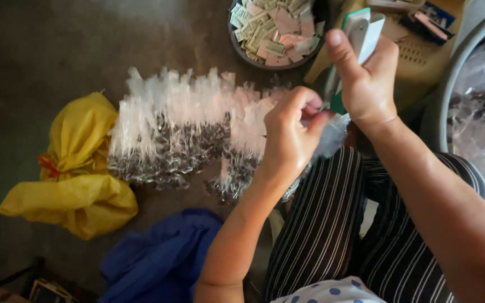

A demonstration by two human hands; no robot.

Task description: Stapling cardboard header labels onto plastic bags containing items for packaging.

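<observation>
The right hand (368, 78) is wrapped around a white and green stapler (357, 39), thumb pressed along its upper side, fingers closed about the body. The left hand (293, 132) sits just below and left of the stapler, its fingertips pinched together on the top of a small clear plastic packet (332, 134), which hangs down under the stapler's mouth. Left of the stapler a row of filled clear packets (181, 129) with dark contents lies on the dark floor. Farther left of that row rests a yellow plastic bag (80, 168). Just left of the stapler's top stands a round bowl (237, 42) of small paper labels (273, 28). Right of the stapler a grey basin (450, 84) lined with plastic shows at the edge.
</observation>
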